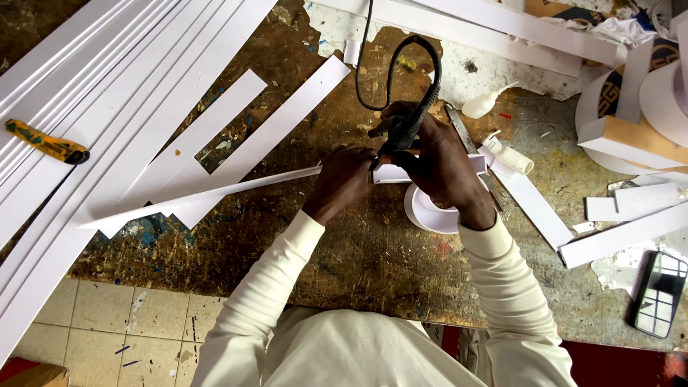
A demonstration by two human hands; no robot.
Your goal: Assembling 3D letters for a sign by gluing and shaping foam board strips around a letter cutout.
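Mid-desk, toward the far edge, your left hand pinches the long white strip where it meets a short white piece. The strip runs left from your fingers and tapers to a point near the stacked white mouldings. Right hand is wrapped around a black corded tool, tip down at the joint, cord looping off toward the far edge.

Strip looks thin, light and bendy: the long free end will sag or whip, so grip close to the joint, as you do now. Edges probably dent easily; go light on the pinch.

Both wrists are bent inward, forearms converging from the near edge, hands touching over a white round piece. Yellow utility knife sits near the left edge, phone at the near right corner.
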